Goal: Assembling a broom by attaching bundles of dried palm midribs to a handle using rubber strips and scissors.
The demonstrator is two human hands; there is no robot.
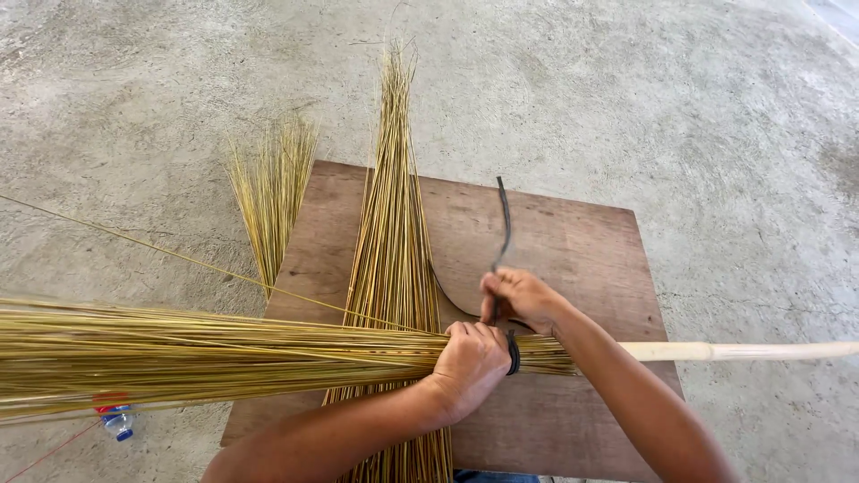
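A thick bundle of yellow straw sticks (197, 353) lies across the view from the left, fitted onto a pale wooden pole (743, 351) that runs off to the right. My left hand (472, 362) is clenched around the bundle where it meets the pole. A dark rubber strap (504, 233) is wrapped there and rises upward. My right hand (519, 298) pinches that strap just above the binding.
A brown wooden board (573, 250) lies on the concrete floor (698, 107) under the work. A second bunch of sticks (394, 233) lies lengthwise on it, a smaller bunch (271, 192) beside it. A small plastic bottle (116, 419) sits at lower left.
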